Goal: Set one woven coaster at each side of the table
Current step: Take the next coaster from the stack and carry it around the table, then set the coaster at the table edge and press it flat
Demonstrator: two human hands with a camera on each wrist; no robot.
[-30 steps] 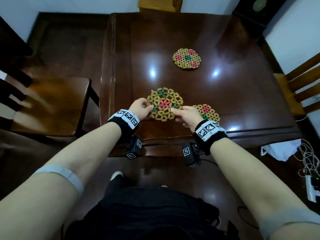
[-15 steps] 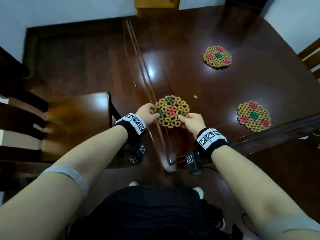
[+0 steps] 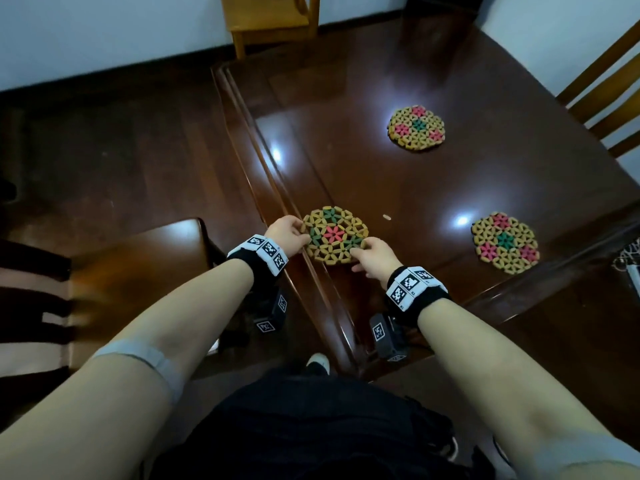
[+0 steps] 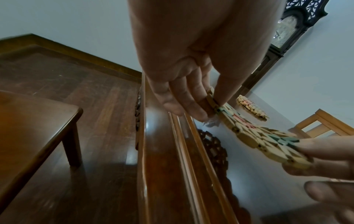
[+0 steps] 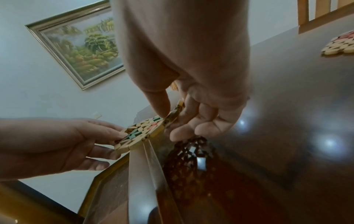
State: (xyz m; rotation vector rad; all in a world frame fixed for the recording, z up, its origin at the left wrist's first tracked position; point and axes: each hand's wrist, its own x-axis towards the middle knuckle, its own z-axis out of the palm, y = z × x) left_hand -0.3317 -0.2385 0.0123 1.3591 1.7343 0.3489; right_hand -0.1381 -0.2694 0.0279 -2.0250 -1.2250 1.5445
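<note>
While my left hand (image 3: 288, 233) and right hand (image 3: 375, 255) each pinch an opposite rim of it, thumb above and fingers beneath, the held coaster (image 3: 335, 235) hangs just over the near left edge of the table (image 3: 381, 188), lifted off the surface as the wrist views show, its dark reflection lying below on the polish. Its disc is built of small tan oval pieces joined into petal rosettes, with green flowers around a red centre. Two like coasters lie flat: the far coaster (image 3: 416, 127) towards the far side and the right coaster (image 3: 505, 242) by the right-hand edge. My fingertips under the disc are hidden in the head view. Both wrists are level, palms turned inward. A glossy dark chair (image 3: 138, 271) stands at left, cut off by the frame
</note>
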